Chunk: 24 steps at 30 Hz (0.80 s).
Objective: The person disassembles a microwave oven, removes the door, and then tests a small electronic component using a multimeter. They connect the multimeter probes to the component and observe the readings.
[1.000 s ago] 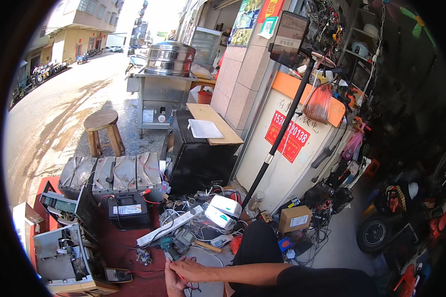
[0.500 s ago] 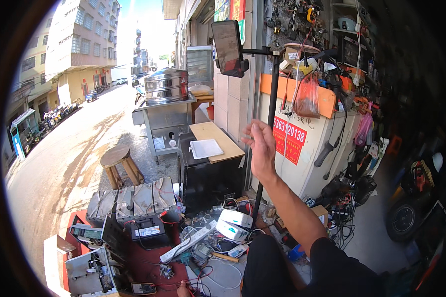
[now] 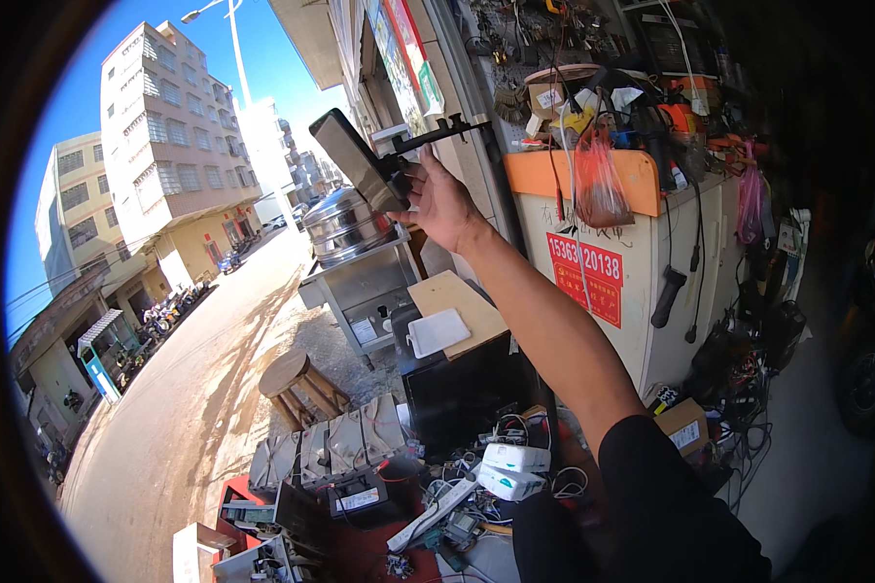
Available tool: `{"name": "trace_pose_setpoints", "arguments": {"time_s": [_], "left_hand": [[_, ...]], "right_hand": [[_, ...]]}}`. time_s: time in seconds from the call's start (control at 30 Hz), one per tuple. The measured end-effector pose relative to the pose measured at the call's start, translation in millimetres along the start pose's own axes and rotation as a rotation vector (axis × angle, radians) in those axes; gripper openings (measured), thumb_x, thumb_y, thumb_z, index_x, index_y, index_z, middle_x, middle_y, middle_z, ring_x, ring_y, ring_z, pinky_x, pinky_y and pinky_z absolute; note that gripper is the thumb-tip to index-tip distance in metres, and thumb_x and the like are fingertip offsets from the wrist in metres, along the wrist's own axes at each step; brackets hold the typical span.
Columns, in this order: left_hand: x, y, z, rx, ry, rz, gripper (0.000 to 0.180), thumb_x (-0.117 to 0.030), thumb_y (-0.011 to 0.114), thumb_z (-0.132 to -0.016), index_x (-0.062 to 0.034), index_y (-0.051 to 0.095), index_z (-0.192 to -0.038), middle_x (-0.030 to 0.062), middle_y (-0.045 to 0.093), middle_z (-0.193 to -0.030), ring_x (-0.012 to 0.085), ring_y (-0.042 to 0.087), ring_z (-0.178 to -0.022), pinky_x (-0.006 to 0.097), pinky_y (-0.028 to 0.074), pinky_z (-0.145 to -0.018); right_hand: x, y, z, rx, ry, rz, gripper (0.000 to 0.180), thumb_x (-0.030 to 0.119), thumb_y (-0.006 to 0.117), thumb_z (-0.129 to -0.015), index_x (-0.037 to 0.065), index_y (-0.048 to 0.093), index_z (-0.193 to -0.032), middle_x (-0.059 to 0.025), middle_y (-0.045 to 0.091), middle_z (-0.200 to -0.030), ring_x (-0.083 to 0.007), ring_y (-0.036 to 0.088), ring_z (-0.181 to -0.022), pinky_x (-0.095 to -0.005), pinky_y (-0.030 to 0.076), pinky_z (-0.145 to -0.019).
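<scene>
A black smartphone [image 3: 348, 155] sits tilted in a clamp at the end of a black holder arm [image 3: 437, 133]. My right hand [image 3: 444, 206] reaches up to the clamp by the phone's lower right corner. Its fingers close round the clamp, and the thumb points up beside the arm. Whether the arm still joins its stand, I cannot tell. My left hand is out of view. Below my forearm lie white plastic-cased devices [image 3: 513, 459] and a white power strip [image 3: 436, 513] among cables.
A board with a white tray [image 3: 438, 332] tops a black cabinet. Past it stand a wooden stool [image 3: 299, 382], a row of grey batteries [image 3: 332, 442] and a metal steamer [image 3: 345, 228]. A white counter [image 3: 593, 369] with hanging cables is on the right.
My right hand has moved from the air near the stand to the phone clamp. The phone now leans more. The view has shifted and tilted, and my left hand has left it.
</scene>
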State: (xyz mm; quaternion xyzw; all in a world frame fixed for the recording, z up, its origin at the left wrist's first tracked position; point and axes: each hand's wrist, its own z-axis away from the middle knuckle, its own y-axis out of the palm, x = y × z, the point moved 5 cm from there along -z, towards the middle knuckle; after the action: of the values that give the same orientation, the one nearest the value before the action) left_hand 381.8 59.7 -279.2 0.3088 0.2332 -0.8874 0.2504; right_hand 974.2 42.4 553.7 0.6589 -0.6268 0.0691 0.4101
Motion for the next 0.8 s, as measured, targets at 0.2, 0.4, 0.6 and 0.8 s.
{"name": "trace_pose_setpoints", "arguments": {"time_s": [0.2,0.4,0.6,0.8], "left_hand": [[-380,-36,127,-0.348,0.937,-0.371,0.043,-0.029,0.076,-0.097,-0.0020,0.059,-0.125,0.0151,0.066,-0.117,0.0267,0.063,-0.105,0.043,0.052,-0.090],[-769,15,377,-0.283,1.558,-0.047,0.101,-0.047,0.080,-0.091,0.0056,0.030,-0.161,0.0261,0.038,-0.164,0.0358,0.036,-0.154,0.050,0.030,-0.125],[-874,29,407,-0.110,1.468,0.141,0.066,-0.055,0.071,-0.098,0.0027,0.059,-0.127,0.0066,0.055,-0.109,0.0207,0.052,-0.114,0.040,0.038,-0.113],[-899,19,386,-0.035,1.441,0.190,0.069,-0.051,0.076,-0.095,-0.0003,0.060,-0.138,0.0154,0.062,-0.140,0.0283,0.049,-0.142,0.054,0.026,-0.124]], "right_hand": [[-9,-1,-5,0.093,0.031,-0.033,0.040,0.052,0.062,-0.105,0.013,0.065,-0.117,-0.0035,0.070,-0.109,-0.0194,0.067,-0.102,-0.0448,0.058,-0.085],[6,0,-5,-0.035,-0.050,-0.108,0.034,0.045,0.064,-0.106,0.013,0.065,-0.115,-0.0038,0.071,-0.105,-0.0184,0.070,-0.098,-0.0406,0.057,-0.082],[17,9,-9,-0.109,-0.064,-0.086,0.032,0.034,0.067,-0.103,0.009,0.072,-0.122,-0.0036,0.075,-0.105,-0.0168,0.072,-0.094,-0.0376,0.060,-0.082],[12,13,-15,-0.071,-0.152,-0.118,0.029,0.032,0.070,-0.103,0.005,0.073,-0.113,-0.0049,0.074,-0.099,-0.0161,0.071,-0.086,-0.0336,0.057,-0.077]]}}
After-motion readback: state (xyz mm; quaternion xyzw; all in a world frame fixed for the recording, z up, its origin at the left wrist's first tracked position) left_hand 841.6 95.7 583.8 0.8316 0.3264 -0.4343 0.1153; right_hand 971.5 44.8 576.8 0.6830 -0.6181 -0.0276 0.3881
